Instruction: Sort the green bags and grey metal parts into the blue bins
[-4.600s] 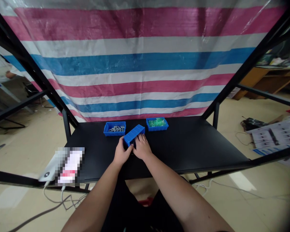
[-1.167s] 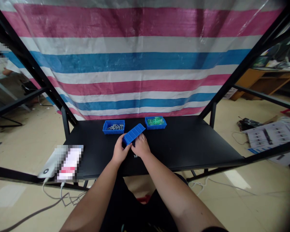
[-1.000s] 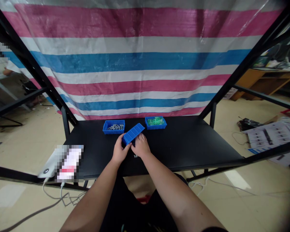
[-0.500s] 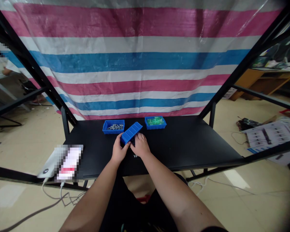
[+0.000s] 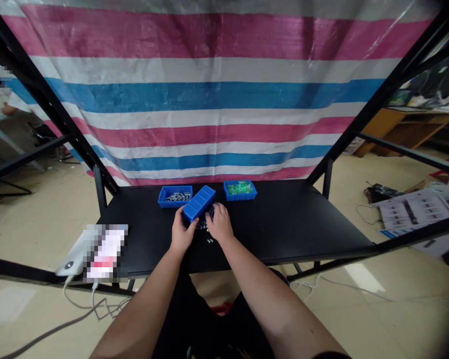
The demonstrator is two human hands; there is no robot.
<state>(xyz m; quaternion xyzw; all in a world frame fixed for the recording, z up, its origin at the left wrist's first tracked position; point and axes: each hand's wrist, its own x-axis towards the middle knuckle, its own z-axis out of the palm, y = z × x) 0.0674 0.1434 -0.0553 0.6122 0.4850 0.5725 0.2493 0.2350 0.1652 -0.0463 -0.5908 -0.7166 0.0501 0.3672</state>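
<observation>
My left hand [image 5: 181, 232] is closed on a blue plastic bin [image 5: 199, 203], thumb at its near side. The bin is tipped over, its ribbed underside facing up. Below its right edge a heap of small metal pieces, which look like screws [image 5: 202, 226], lies on the black table. My right hand [image 5: 220, 222] curves along the right side of this heap, thumb and fingers apart. A couple of loose screws [image 5: 210, 241] lie nearer to me. How much of the heap sits under the bin is hidden.
At the back left stands a blue bin [image 5: 164, 203] of silvery metal parts. A second blue bin [image 5: 240, 197] with green pieces is at the back right. A white device [image 5: 72, 252] and a blurred phone-like thing lie at the table's left edge, with cables hanging down.
The tipped bin has moved slightly left and up in my left hand. My right hand has come away from the bin, and the heap of screws beneath now shows.
</observation>
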